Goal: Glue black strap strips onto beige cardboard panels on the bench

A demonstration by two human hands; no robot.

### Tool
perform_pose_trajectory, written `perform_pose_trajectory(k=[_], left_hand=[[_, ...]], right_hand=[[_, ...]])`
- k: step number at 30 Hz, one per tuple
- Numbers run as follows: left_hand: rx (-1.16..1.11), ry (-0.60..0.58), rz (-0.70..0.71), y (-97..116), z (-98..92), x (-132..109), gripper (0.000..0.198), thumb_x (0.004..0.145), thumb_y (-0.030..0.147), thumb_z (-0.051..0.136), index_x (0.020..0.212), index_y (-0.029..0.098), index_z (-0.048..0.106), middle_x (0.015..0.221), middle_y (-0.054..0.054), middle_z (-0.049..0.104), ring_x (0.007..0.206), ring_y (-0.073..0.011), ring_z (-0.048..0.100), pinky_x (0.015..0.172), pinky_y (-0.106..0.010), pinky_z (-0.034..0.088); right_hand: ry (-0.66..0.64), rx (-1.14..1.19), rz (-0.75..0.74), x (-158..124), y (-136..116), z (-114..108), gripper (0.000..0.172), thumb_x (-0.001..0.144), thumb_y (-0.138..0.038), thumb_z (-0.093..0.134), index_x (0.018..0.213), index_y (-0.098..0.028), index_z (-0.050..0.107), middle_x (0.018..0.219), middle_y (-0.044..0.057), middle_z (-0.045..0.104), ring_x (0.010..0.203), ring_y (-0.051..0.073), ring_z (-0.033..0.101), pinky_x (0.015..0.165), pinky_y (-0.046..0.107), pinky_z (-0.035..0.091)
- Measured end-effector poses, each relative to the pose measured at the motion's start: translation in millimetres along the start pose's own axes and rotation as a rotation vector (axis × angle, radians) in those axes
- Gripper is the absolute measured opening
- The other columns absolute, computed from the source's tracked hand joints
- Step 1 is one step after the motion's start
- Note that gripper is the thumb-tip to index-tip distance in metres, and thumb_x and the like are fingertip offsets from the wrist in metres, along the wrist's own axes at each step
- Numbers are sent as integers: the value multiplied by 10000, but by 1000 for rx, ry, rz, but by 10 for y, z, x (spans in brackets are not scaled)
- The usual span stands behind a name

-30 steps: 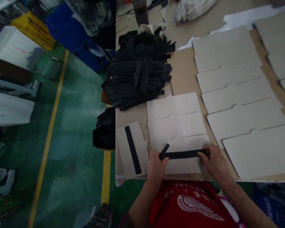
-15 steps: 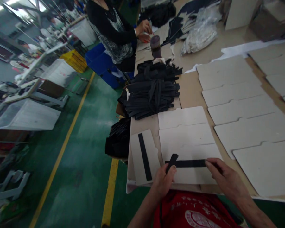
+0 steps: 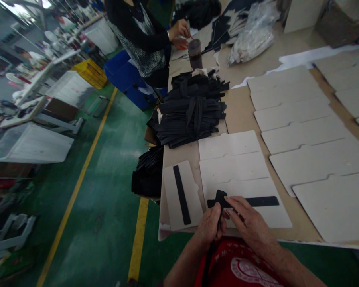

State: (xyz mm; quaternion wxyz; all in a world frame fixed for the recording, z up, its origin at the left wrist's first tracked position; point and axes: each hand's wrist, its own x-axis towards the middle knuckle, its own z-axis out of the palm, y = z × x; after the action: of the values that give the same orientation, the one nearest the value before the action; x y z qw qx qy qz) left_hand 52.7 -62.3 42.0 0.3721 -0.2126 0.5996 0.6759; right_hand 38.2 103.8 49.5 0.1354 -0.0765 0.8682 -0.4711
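My left hand (image 3: 209, 224) is closed around black strips (image 3: 221, 196) whose upper ends stick up above the thumb. A dark length hangs below this hand, in front of the red apron. My right hand (image 3: 248, 219) is beside it, its bent fingertips pinching at the edge of the held strips. Behind the hands, another black strip (image 3: 261, 201) lies across the nearest pale board (image 3: 275, 218), partly covered by my fingers. To the left, a narrower board (image 3: 173, 215) carries a single black strip (image 3: 182, 195) lengthwise.
Overlapping pale boards (image 3: 332, 207) cover the table's right side. Bundles of black strips (image 3: 191, 119) are piled along the left edge, above a box of black pieces (image 3: 148, 175). Beyond stand a dark jar (image 3: 195, 54), a plastic bag (image 3: 253, 40) and a co-worker (image 3: 140, 44).
My right hand has let go of the right end of the strip on the board and moved left to the strips in my left hand. That strip now lies flat.
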Motion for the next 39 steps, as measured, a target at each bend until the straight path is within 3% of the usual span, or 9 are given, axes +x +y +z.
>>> perform_pose_trajectory(k=[2, 5, 8, 15, 20, 23, 31, 39], left_hand=[[25, -7, 2, 17, 20, 17, 773, 847, 853, 255, 647, 166, 549, 501, 10, 483, 385, -79, 383, 391, -228, 253], [16, -29, 18, 61, 59, 22, 736, 841, 847, 304, 803, 169, 589, 541, 26, 520, 371, -78, 369, 378, -226, 256], [20, -32, 8, 78, 111, 23, 727, 827, 852, 324, 859, 174, 586, 536, 36, 517, 363, -83, 369, 366, -227, 255], [-7, 44, -79, 55, 252, 59, 801, 804, 894, 262, 764, 165, 590, 526, 25, 516, 362, -77, 379, 378, -237, 257], [-73, 50, -107, 126, 365, 38, 895, 781, 916, 258, 944, 133, 660, 546, 23, 537, 382, -84, 382, 402, -244, 249], [-106, 43, -122, 177, 445, 21, 910, 773, 917, 287, 985, 120, 673, 536, 25, 530, 376, -82, 379, 409, -245, 242], [-117, 204, -73, 195, 651, 56, 838, 783, 892, 331, 917, 137, 669, 564, 26, 508, 406, -78, 368, 440, -248, 236], [-30, 299, -9, 189, 623, 68, 760, 804, 860, 341, 869, 161, 633, 521, 38, 449, 434, -92, 351, 464, -252, 228]], right_hand=[[38, -18, 8, -4, 20, 14, 379, 983, -356, 448, 1307, -214, 582, 1297, 106, 604, 1143, 212, 626, 980, 380, 548], [123, -25, 46, 30, 45, -2, 394, 975, -378, 470, 1318, -202, 556, 1295, 118, 595, 1084, 214, 644, 962, 391, 559], [93, -12, 40, 63, 97, -27, 368, 976, -383, 470, 1273, -195, 580, 1218, 110, 635, 1015, 211, 664, 933, 393, 573], [125, -127, -34, -32, 221, -45, 397, 1001, -346, 442, 1356, -193, 533, 1368, 123, 564, 1233, 224, 581, 1044, 405, 518], [267, -77, -76, 3, 195, -226, 197, 973, -337, 537, 1085, -225, 655, 1156, 81, 623, 1003, 182, 658, 826, 295, 578], [280, -8, -117, 76, 205, -341, 128, 961, -313, 572, 980, -225, 662, 1005, 53, 642, 891, 164, 657, 750, 270, 564], [230, -97, -296, 81, 358, -421, 266, 990, -234, 492, 1205, -187, 642, 1135, 82, 680, 1033, 171, 666, 936, 296, 556], [247, -117, -291, 19, 334, -379, 284, 984, -223, 479, 1224, -209, 630, 1151, 70, 694, 1029, 171, 681, 907, 288, 577]])
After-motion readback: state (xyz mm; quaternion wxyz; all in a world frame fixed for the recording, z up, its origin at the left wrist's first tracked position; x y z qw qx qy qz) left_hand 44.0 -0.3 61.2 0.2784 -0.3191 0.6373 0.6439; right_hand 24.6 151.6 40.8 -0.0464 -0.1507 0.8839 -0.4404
